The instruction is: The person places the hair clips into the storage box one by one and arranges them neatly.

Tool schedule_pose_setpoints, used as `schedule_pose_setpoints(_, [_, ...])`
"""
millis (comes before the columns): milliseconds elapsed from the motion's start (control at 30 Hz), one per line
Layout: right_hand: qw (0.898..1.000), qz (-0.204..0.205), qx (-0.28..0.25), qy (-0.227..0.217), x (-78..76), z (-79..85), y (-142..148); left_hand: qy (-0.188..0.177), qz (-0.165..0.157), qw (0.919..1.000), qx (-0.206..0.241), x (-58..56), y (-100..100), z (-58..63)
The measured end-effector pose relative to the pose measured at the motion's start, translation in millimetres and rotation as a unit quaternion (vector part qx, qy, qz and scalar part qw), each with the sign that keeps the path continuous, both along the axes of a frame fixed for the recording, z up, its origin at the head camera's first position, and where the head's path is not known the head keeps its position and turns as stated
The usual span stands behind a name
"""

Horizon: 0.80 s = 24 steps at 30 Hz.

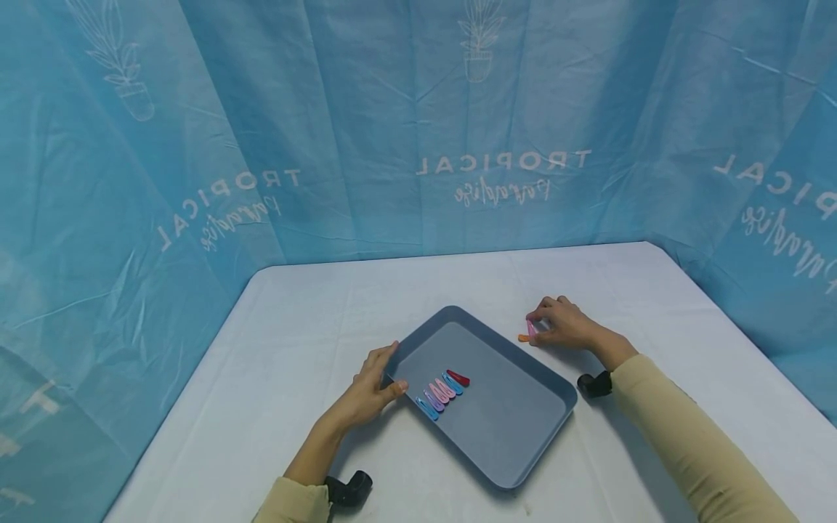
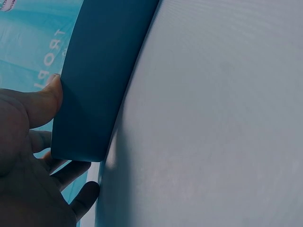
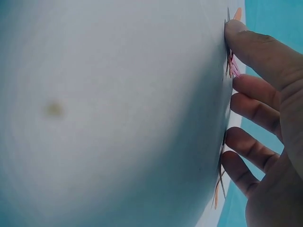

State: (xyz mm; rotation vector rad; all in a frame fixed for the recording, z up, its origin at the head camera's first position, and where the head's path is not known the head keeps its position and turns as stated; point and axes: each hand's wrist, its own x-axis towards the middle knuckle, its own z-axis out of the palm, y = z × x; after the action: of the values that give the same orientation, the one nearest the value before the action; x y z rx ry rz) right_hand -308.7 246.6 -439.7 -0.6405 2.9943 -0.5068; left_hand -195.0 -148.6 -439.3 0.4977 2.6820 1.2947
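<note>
A grey rectangular tray lies at an angle on the white table. My left hand holds its left corner, the thumb against one side and the fingers round the other. Inside the tray, near that corner, several snap hair clips form a slanted row: blue, purple, pink and red. Beyond the tray's right side, my right hand pinches a pink hair clip between thumb and fingertips, low at the table. An orange hair clip lies beside it. More clips show under the right hand's outer fingers.
The white-covered table meets a blue printed curtain at the back and sides. A black wrist mount sits at my left wrist and another mount at my right, close to the tray's right corner.
</note>
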Motion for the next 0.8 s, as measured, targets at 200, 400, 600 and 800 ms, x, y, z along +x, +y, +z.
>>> schedule_pose_setpoints(200, [1.000, 0.001, 0.002, 0.005, 0.7, 0.8, -0.8, -0.001, 0.000, 1.0000, -0.001, 0.1, -0.2, 0.7])
schedule_pose_setpoints(400, [1.000, -0.009, -0.007, 0.004, 2.2, 3.3, -0.5, -0.005, -0.001, 1.0000, -0.002, 0.4, -0.1, 1.6])
schedule_pose_setpoints(600, [0.999, -0.013, -0.038, -0.004, 4.8, 12.4, -0.2, -0.005, 0.001, 1.0000, -0.003, -0.1, 0.0, 2.0])
schedule_pose_setpoints(800, [0.998, 0.007, -0.058, 0.010, 9.6, 23.8, -3.8, -0.002, 0.001, 1.0000, -0.003, -0.1, -0.3, 1.0])
